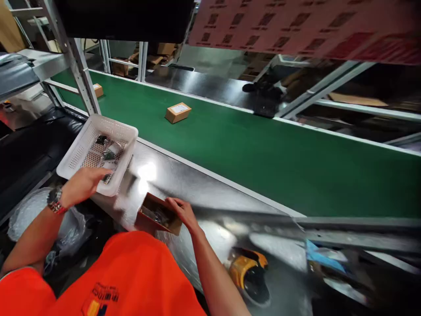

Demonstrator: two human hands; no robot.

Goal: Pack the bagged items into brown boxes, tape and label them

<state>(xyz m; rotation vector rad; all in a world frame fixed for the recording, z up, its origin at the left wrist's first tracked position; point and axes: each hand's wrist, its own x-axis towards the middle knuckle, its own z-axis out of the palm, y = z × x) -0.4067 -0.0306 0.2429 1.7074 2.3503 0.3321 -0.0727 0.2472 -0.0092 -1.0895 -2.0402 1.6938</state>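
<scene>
My left hand point(82, 186) is closed on the near edge of a white perforated plastic basket point(74, 153), its thumb over the rim; the other fingers are mostly hidden. Inside the basket lie several small clear packets point(112, 151), some with dark or green contents. One packet is close to the thumb. My right hand point(184, 213) grips the right-hand rim of an open brown cardboard box point(174, 226) near my body. Small items in clear wrapping point(158, 216) show in the box, too dim to name.
A green conveyor belt point(246, 149) runs beyond the metal worktable point(164, 175), carrying two small cartons, one point(178, 113) nearer. A yellow tape roll or dispenser point(248, 270) lies at right. A pink code sheet point(279, 26) hangs overhead. Crumpled clear plastic point(66, 228) is at lower left.
</scene>
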